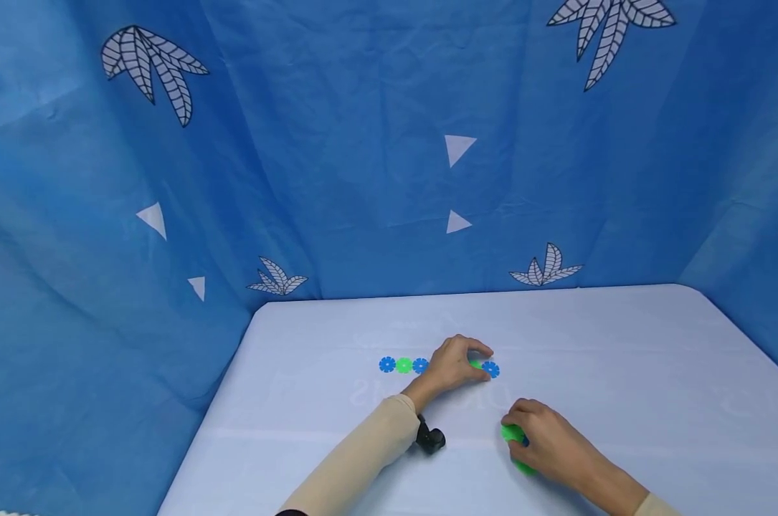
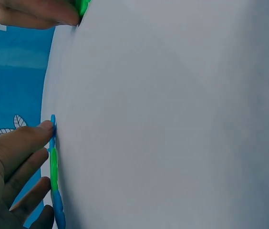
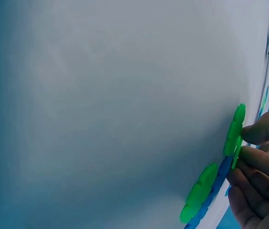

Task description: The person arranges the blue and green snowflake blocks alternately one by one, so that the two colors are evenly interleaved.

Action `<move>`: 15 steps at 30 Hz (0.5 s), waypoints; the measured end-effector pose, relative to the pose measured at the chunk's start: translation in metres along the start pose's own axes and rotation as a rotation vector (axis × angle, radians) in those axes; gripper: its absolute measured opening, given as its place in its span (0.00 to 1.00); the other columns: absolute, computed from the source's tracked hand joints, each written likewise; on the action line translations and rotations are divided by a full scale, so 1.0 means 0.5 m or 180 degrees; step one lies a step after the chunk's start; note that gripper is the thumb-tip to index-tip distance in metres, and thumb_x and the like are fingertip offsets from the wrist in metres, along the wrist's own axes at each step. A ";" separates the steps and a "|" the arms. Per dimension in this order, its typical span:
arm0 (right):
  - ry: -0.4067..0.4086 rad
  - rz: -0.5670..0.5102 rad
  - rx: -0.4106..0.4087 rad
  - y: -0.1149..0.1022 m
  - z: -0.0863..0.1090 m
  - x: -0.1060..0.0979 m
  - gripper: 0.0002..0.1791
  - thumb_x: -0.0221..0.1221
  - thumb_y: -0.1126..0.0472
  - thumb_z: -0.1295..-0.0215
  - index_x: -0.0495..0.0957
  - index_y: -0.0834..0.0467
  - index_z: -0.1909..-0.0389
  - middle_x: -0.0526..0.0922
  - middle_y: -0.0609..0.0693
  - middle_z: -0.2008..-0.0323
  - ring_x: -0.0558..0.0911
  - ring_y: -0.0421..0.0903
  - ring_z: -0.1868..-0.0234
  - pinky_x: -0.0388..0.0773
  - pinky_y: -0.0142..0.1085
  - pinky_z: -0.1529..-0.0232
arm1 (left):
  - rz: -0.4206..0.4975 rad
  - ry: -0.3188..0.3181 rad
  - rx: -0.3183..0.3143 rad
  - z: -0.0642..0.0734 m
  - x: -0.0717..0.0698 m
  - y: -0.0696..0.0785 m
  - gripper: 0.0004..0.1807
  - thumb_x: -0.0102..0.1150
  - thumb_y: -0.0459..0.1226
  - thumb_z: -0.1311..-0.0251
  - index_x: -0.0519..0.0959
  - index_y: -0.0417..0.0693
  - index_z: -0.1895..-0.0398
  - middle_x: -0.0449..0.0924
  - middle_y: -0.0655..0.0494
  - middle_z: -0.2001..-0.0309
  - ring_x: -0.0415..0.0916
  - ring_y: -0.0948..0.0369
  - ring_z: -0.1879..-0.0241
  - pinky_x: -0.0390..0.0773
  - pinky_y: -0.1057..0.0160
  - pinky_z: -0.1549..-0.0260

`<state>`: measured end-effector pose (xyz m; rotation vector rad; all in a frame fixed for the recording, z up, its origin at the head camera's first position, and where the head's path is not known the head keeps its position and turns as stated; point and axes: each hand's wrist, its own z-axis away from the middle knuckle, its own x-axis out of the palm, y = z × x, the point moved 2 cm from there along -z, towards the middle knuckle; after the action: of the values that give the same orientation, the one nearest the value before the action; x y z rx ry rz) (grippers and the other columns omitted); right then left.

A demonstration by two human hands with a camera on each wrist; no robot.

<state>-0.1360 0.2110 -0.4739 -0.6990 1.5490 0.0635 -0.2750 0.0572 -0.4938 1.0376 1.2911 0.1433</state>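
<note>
A row of notched plastic discs, blue (image 1: 387, 365) and green (image 1: 404, 365) by turns, lies flat on the white table. My left hand (image 1: 453, 367) reaches over the row and hides part of it. Its spread thumb and finger touch about the blue disc (image 1: 490, 369) at the right end. Nearer and to the right, my right hand (image 1: 546, 441) pinches a green disc (image 1: 511, 433) over a small pile. In the right wrist view, another green disc (image 3: 199, 193) and a blue disc (image 3: 215, 188) lie beside its fingers (image 3: 265, 164).
A black object (image 1: 431, 438), perhaps the left wrist camera, shows beside the left sleeve (image 1: 363, 451). Blue cloth (image 1: 376, 179) with white leaf prints hangs behind and at both sides of the white table (image 1: 621, 373).
</note>
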 end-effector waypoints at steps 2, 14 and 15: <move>-0.0016 -0.0023 0.0006 0.000 0.000 0.000 0.10 0.71 0.63 0.50 0.85 0.57 0.65 0.78 0.40 0.64 0.79 0.42 0.63 0.79 0.37 0.64 | -0.0039 0.0012 -0.0020 0.000 0.002 -0.001 0.19 0.77 0.40 0.51 0.87 0.58 0.54 0.81 0.68 0.51 0.72 0.66 0.44 0.72 0.62 0.44; -0.0053 -0.0096 0.0043 0.003 0.000 -0.001 0.10 0.71 0.62 0.49 0.85 0.56 0.64 0.78 0.40 0.64 0.79 0.42 0.62 0.80 0.38 0.64 | -0.0015 0.0009 -0.0006 0.001 0.002 -0.001 0.14 0.76 0.40 0.51 0.88 0.60 0.58 0.81 0.70 0.53 0.72 0.67 0.44 0.72 0.60 0.43; -0.0071 -0.0111 0.0073 0.004 -0.001 -0.002 0.10 0.71 0.62 0.49 0.85 0.56 0.64 0.78 0.39 0.64 0.79 0.42 0.62 0.80 0.38 0.64 | -0.0020 0.0006 0.0000 0.000 0.002 -0.001 0.14 0.76 0.40 0.50 0.88 0.60 0.58 0.81 0.70 0.53 0.72 0.67 0.44 0.72 0.60 0.44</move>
<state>-0.1374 0.2127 -0.4738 -0.7046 1.5137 0.0273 -0.2749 0.0575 -0.4949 1.0335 1.2961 0.1395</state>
